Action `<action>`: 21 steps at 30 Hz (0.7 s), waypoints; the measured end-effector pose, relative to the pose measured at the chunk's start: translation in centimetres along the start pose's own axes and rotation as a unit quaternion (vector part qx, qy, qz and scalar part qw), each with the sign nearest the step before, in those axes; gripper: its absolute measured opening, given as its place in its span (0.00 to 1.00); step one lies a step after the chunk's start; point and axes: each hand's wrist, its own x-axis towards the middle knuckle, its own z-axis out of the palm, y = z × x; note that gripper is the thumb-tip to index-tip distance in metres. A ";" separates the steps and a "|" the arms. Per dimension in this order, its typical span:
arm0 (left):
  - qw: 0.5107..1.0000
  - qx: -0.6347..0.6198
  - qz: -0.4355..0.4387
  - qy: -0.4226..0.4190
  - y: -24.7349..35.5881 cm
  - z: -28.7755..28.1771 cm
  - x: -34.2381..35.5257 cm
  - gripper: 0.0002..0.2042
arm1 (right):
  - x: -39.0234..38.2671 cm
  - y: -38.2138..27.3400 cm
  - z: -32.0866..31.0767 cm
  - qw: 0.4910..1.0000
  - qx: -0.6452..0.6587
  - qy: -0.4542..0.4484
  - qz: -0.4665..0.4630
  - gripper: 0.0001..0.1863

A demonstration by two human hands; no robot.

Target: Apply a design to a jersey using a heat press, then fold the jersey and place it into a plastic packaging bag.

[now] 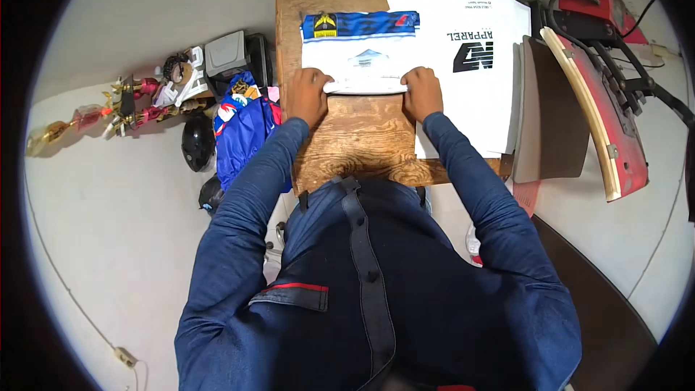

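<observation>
A: Nearest entry?
B: Dark buttoned front, close against the near edge of a wooden table; probably so placed for an even reach with both arms. Dark blue sleeves, extended forward, one to each side.

A: Next, the hands?
B: Left hand, curled at the near left corner of a folded white-and-blue garment, thumb side turned inward. Right hand, matching grip at the near right corner. Both closed on the same folded near edge, likely to keep the fold straight and level from end to end. Firmness of grip: cannot tell.

A: Garment, kept where?
B: Flat on the far half of the table, toward the left. Bare wood in front, perhaps left as working room. Blue patterned band with yellow-and-black badge uppermost along the far edge; presumably arranged for show.

A: Beside and beyond?
B: On the right, loosely stacked white printed sheets, just beside the garment; seemingly set aside within reach. Past these, a grey-brown board and red-and-black equipment. On the left, off the table, blue bundled fabric, apparently parked clear of the work. Farther left, red-and-gold trophies along the wall, likely stored.
</observation>
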 end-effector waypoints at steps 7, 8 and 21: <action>0.994 -0.046 -0.060 0.073 0.6 0.8 -4.7 0.24 | -2.5 -1.2 0.0 0.985 0.143 0.080 0.052 0.18; 0.987 -0.062 -0.113 0.097 0.7 0.8 -4.3 0.25 | -2.2 -1.1 -0.1 0.977 0.163 0.091 0.105 0.20; 0.905 -0.163 -0.387 0.071 -1.1 1.2 -0.1 0.17 | 1.8 -0.4 1.6 0.932 0.097 0.000 0.349 0.21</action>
